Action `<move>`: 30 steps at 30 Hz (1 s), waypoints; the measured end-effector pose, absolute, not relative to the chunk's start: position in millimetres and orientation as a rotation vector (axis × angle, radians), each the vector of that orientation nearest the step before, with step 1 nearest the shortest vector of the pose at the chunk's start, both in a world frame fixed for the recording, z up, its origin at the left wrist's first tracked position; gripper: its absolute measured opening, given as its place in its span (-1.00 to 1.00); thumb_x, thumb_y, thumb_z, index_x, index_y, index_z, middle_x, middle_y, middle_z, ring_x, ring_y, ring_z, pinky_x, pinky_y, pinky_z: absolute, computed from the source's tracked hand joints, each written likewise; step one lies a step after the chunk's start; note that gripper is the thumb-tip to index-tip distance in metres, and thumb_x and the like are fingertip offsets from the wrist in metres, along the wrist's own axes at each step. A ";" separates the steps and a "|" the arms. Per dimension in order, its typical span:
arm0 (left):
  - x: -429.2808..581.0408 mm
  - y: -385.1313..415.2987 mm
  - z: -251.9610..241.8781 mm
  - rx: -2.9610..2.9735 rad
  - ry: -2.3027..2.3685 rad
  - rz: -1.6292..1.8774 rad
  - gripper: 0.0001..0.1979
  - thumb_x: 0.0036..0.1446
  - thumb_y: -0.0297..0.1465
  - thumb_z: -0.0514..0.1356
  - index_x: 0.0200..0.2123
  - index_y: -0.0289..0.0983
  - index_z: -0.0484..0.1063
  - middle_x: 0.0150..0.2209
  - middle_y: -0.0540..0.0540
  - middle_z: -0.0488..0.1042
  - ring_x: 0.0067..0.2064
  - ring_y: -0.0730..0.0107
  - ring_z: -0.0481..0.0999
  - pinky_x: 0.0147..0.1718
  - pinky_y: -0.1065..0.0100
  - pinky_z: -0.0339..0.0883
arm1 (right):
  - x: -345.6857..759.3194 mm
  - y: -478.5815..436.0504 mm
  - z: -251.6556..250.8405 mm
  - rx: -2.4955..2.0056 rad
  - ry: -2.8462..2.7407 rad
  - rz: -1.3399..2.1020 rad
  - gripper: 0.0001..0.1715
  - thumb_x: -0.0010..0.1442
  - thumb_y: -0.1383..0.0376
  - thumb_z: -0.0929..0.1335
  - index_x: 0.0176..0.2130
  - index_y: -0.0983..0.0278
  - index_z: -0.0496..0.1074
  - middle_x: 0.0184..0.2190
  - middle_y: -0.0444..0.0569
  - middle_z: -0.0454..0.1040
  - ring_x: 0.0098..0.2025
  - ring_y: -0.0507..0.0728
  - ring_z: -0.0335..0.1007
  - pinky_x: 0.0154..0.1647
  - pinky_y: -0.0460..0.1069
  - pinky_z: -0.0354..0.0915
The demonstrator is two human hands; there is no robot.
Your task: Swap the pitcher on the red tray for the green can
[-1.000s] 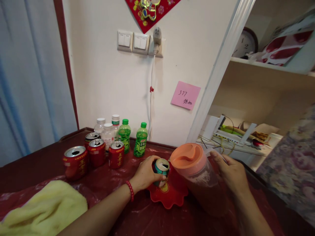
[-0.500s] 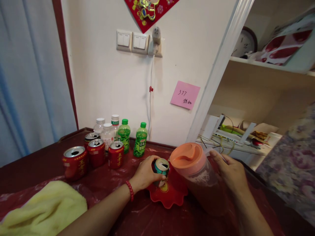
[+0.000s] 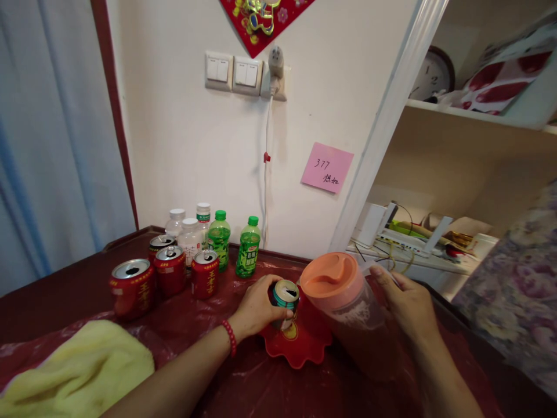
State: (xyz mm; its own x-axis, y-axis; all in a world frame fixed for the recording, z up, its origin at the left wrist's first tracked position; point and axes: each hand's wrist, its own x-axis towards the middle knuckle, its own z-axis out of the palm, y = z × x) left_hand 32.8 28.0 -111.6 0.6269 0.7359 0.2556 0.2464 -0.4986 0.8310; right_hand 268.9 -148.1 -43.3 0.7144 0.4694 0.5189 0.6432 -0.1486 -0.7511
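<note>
Fingers of my left hand [image 3: 257, 310] wrap round a green can [image 3: 286, 295] with an opened top. Under the can lies a red tray with a scalloped edge [image 3: 300, 354]. My right hand [image 3: 407, 305] grips the handle of a clear pitcher [image 3: 365, 325] with an orange lid. The pitcher tilts leftward, its lid close beside the can, and dark liquid with some froth shows inside. I cannot tell whether any liquid passes between pitcher and can.
Opened red cans [image 3: 133, 287] stand at the left, with clear white-capped bottles [image 3: 190, 241] and green bottles [image 3: 248, 248] behind them. A yellow cloth [image 3: 87, 366] lies front left. A wall cable [image 3: 266, 191] hangs behind the table; a router [image 3: 404, 244] sits on the right shelf.
</note>
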 end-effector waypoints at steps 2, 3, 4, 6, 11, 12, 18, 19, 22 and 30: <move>33.0 27.6 -111.0 2.050 0.768 0.777 -0.38 -0.28 -0.40 0.49 -0.06 -0.20 0.45 -0.04 -0.09 0.54 -0.02 0.12 0.50 0.02 0.20 0.32 | 265.3 -148.3 -41.6 -1.786 -0.829 -0.141 -0.32 0.02 -0.30 0.36 -0.55 0.24 0.38 -0.68 -0.21 0.15 -0.55 0.05 0.08 -0.55 -0.06 0.05; 33.1 27.4 -110.9 2.047 0.769 0.777 -0.38 -0.29 -0.40 0.49 -0.06 -0.21 0.45 -0.04 -0.09 0.54 -0.02 0.11 0.50 0.02 0.20 0.32 | 263.7 -148.3 -40.8 -1.780 -0.801 -0.113 -0.33 0.00 -0.30 0.37 -0.55 0.24 0.38 -0.67 -0.21 0.15 -0.55 0.05 0.07 -0.55 -0.06 0.04; 33.2 27.2 -110.7 2.043 0.772 0.777 -0.37 -0.29 -0.40 0.50 -0.06 -0.21 0.45 -0.03 -0.09 0.54 -0.02 0.11 0.50 0.02 0.20 0.32 | 262.5 -148.3 -40.3 -1.775 -0.789 -0.103 -0.33 0.00 -0.30 0.37 -0.55 0.24 0.37 -0.67 -0.21 0.15 -0.54 0.05 0.07 -0.55 -0.06 0.04; 33.1 26.6 -110.3 2.038 0.776 0.775 -0.37 -0.30 -0.40 0.50 -0.06 -0.22 0.45 -0.04 -0.10 0.54 -0.02 0.11 0.50 0.01 0.20 0.32 | 261.8 -148.2 -40.0 -1.773 -0.785 -0.097 -0.33 -0.01 -0.30 0.38 -0.55 0.24 0.37 -0.67 -0.21 0.14 -0.54 0.05 0.06 -0.54 -0.06 0.03; 32.2 25.5 -109.1 2.042 0.777 0.770 -0.39 -0.28 -0.41 0.49 -0.06 -0.22 0.46 -0.05 -0.09 0.54 -0.03 0.12 0.50 0.00 0.21 0.33 | 264.1 -147.9 -40.3 -1.771 -0.806 -0.090 -0.31 -0.02 -0.32 0.37 -0.55 0.24 0.37 -0.66 -0.21 0.13 -0.53 0.05 0.05 -0.53 -0.05 0.03; 32.1 25.5 -108.9 2.043 0.778 0.770 -0.39 -0.29 -0.41 0.49 -0.07 -0.21 0.46 -0.05 -0.09 0.55 -0.03 0.12 0.50 0.00 0.21 0.33 | 263.8 -148.0 -39.9 -1.772 -0.808 -0.092 -0.31 -0.02 -0.32 0.37 -0.56 0.24 0.36 -0.67 -0.22 0.12 -0.53 0.04 0.04 -0.53 -0.05 0.02; 32.6 25.7 -108.2 2.048 0.772 0.774 -0.39 -0.28 -0.40 0.49 -0.07 -0.21 0.46 -0.04 -0.09 0.55 -0.02 0.11 0.50 0.01 0.20 0.33 | 260.9 -148.8 -39.2 -1.778 -0.788 -0.078 -0.32 0.01 -0.31 0.37 -0.52 0.25 0.42 -0.67 -0.23 0.12 -0.56 0.03 0.03 -0.56 -0.06 0.01; 32.8 25.6 -107.9 2.045 0.774 0.771 -0.39 -0.28 -0.40 0.49 -0.07 -0.22 0.46 -0.04 -0.09 0.55 -0.02 0.11 0.50 0.01 0.20 0.33 | 261.2 -148.7 -39.7 -1.777 -0.791 -0.076 -0.32 0.01 -0.31 0.37 -0.50 0.26 0.43 -0.67 -0.22 0.13 -0.56 0.03 0.04 -0.56 -0.06 0.01; 33.1 24.8 -106.4 2.033 0.783 0.764 -0.38 -0.29 -0.41 0.49 -0.07 -0.22 0.46 -0.04 -0.10 0.55 -0.02 0.11 0.50 0.01 0.20 0.34 | 261.8 -148.2 -40.7 -1.767 -0.792 -0.069 -0.30 0.00 -0.32 0.37 -0.43 0.27 0.48 -0.66 -0.21 0.15 -0.55 0.04 0.04 -0.57 -0.06 0.02; 33.0 27.2 -110.3 2.046 0.772 0.787 -0.39 -0.30 -0.42 0.51 -0.09 -0.20 0.46 -0.04 -0.09 0.55 -0.02 0.11 0.51 0.02 0.19 0.34 | 255.4 -148.5 -35.7 -1.748 -0.788 -0.082 -0.34 0.00 -0.29 0.38 -0.54 0.25 0.39 -0.66 -0.22 0.13 -0.54 0.03 0.03 -0.54 -0.06 0.01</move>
